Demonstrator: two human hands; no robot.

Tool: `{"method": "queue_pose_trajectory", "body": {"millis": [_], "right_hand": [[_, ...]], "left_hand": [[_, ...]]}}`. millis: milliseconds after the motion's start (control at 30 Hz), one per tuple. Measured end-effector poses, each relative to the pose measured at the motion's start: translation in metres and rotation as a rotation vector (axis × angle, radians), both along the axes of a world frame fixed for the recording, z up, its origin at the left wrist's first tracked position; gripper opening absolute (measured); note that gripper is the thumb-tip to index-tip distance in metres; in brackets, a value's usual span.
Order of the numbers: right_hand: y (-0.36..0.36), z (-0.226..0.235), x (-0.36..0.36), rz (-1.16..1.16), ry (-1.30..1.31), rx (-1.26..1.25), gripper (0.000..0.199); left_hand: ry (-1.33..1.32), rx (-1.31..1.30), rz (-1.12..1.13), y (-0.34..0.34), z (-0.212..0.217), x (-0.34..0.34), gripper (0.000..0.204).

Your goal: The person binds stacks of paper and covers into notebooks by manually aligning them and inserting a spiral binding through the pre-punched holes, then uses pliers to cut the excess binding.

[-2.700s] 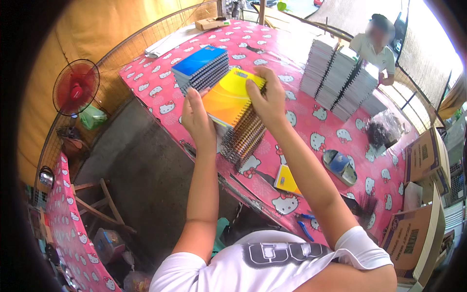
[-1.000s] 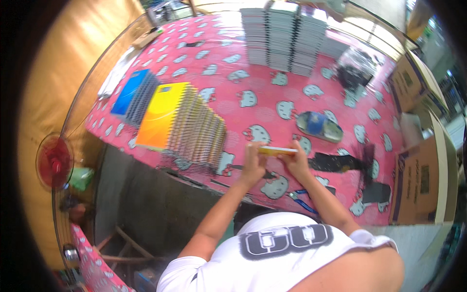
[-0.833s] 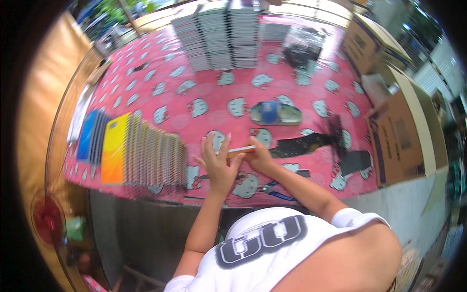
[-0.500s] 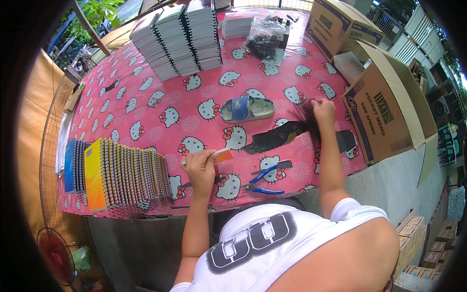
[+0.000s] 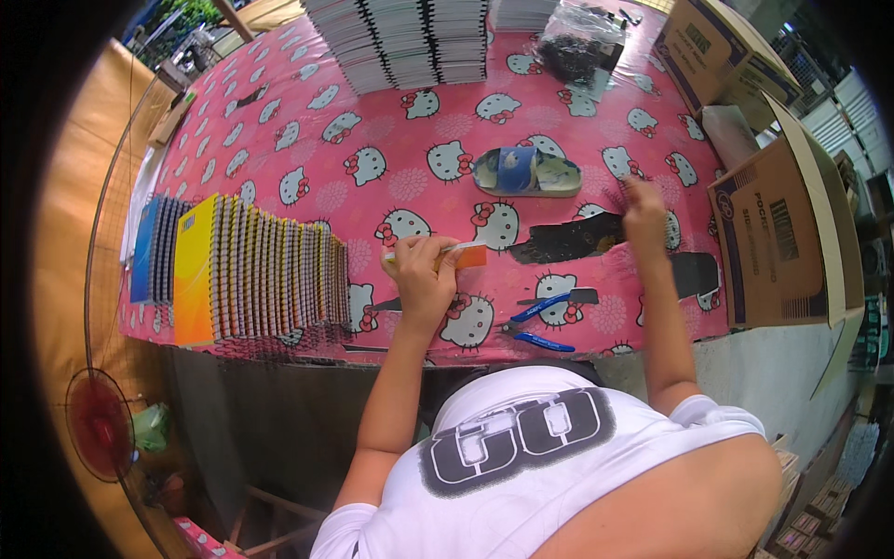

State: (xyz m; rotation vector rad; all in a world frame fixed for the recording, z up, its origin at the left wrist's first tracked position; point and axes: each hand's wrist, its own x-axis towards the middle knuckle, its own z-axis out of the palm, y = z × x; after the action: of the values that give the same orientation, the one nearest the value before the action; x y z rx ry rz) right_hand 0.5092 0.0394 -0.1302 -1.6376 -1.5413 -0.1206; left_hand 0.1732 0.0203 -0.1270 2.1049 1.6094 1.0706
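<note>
A row of spiral notebooks [image 5: 251,279] is standing on edge along the pink cartoon-cat tablecloth [image 5: 372,158]. Tall notebook stacks [image 5: 400,37] are rising at the far edge. Blue-handled pliers [image 5: 540,321] are lying near the front edge, and open cardboard boxes [image 5: 778,233] are standing at the right.

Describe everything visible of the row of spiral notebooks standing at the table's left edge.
The row of spiral notebooks stands on edge on the pink patterned tablecloth, packed cover to cover, wire spines up. A yellow-orange cover faces left; a smaller group with a blue cover stands beside it. Neither hand touches it; the left hand, holding a thin orange-ended piece, is nearest.
</note>
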Motion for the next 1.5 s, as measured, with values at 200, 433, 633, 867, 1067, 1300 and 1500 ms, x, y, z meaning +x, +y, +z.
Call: {"method": "queue_pose_trajectory", "body": {"millis": [200,433,633,867,1067,1300,1500], "right_hand": [[-0.017,0.015,-0.118,0.552,0.393,-0.325,0.016],[-0.004,0.013,-0.129,0.612,0.294,-0.23,0.023],[0.003,0.017,-0.127,0.757,0.419,-0.435,0.024],[0.004,0.026,-0.129,0.788,0.406,-0.526,0.02],[-0.009,0.023,-0.143,0.726,0.192,-0.345,0.011],[-0.008,0.01,-0.15,0.658,-0.011,-0.366,0.021],[-0.008,0.028,-0.161,0.646,-0.022,-0.312,0.023]], "left_hand": [[-0.012,0.023,0.038,0.0,0.003,0.008,0.019],[-0.038,0.05,-0.025,0.001,-0.001,0.003,0.021],[-0.076,0.095,-0.03,0.0,-0.001,0.004,0.019],[-0.036,0.09,0.014,-0.003,0.001,0.007,0.019],[-0.024,0.094,-0.006,-0.004,-0.003,0.004,0.022],[-0.039,0.068,-0.001,-0.005,-0.002,0.004,0.022],[-0.038,0.042,0.017,-0.008,0.004,0.004,0.023]]}}
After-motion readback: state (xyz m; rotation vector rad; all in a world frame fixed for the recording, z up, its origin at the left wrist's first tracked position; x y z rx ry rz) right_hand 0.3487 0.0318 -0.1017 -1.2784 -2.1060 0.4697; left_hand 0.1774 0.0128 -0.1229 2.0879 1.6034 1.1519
